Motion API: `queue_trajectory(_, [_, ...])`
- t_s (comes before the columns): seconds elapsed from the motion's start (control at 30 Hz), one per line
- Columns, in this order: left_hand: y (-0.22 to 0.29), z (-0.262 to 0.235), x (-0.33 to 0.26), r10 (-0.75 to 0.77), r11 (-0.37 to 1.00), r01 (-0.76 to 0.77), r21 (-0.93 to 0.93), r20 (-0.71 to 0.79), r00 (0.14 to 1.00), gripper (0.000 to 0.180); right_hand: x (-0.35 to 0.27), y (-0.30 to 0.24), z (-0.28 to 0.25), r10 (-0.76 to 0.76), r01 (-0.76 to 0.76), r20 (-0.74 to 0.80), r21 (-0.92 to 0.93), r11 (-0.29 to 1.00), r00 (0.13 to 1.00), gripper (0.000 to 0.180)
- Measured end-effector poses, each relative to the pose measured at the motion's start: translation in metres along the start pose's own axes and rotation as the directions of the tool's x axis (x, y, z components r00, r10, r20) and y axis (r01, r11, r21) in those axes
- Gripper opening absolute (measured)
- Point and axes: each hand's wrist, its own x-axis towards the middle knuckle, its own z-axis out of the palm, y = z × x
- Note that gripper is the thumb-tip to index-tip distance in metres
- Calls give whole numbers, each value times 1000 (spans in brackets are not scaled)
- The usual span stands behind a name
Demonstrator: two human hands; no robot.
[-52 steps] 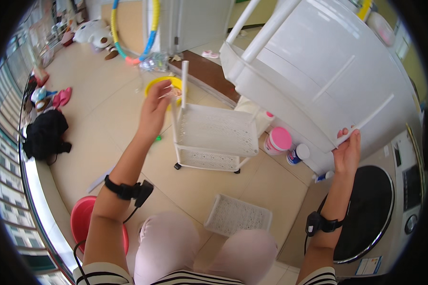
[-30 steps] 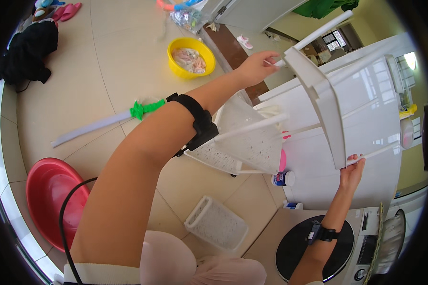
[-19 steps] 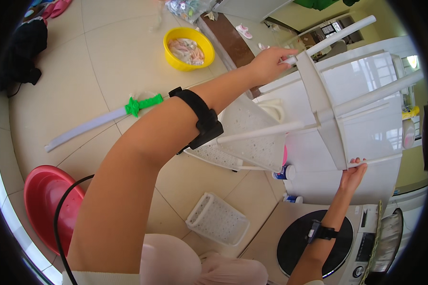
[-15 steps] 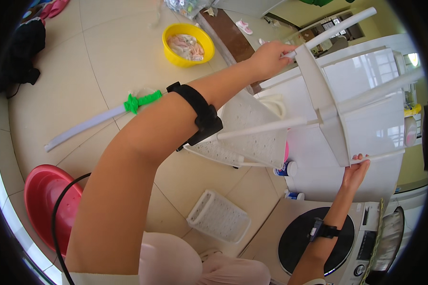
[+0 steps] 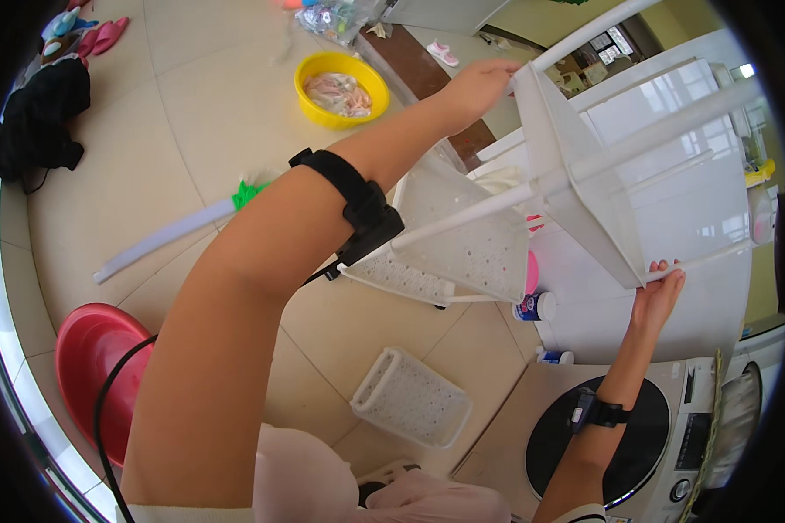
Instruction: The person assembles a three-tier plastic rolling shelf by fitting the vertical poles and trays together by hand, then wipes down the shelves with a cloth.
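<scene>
A white plastic tiered rack [image 5: 458, 222] leans across the space in front of me, with perforated lower shelves and long white poles. My left hand [image 5: 484, 91] is closed round a pole at the far corner of its upper shelf [image 5: 576, 166]. At that shelf's near right corner, my right hand [image 5: 660, 296] grips another pole [image 5: 711, 260] with curled fingers. The left forearm passes over part of the lower shelves. Both forearms wear black straps with small devices.
A washing machine [image 5: 488, 449] stands at lower right beside a white cabinet [image 5: 584, 322]. On the tiled floor are a white perforated basket [image 5: 414, 401], a red basin [image 5: 96, 366], a yellow basin [image 5: 371, 83] holding cloth, and a pale tube [image 5: 161, 237] with green wrapping.
The upper shelf has tilted and shifted a little left, so more of its inner side shows. Both hands keep their hold on the poles. The whole view has moved slightly.
</scene>
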Motion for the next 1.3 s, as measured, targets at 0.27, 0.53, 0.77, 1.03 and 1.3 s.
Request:
queue_trajectory(0.27, [9,-3,14,-1,992,-2,129,22,1000,33,-7,-1,8,6,-6,2,-19,1000,1000,30])
queue_trajectory(0.53, [10,-13,1,19,944,-31,330,40,999,34,-15,7,14,7,-8,-21,-38,999,1000,35])
queue_trajectory(0.77, [40,5,-73,452,745,-508,432,232,861,46,-16,9,10,-42,37,-73,-74,997,996,37])
queue_trajectory(1.03, [40,8,-102,715,266,-735,623,384,584,50,-23,12,18,7,-14,-88,-75,997,996,37])
queue_trajectory(1.3, [29,19,-92,715,349,-802,484,416,562,47,-25,13,13,9,-15,-84,-69,998,996,35])
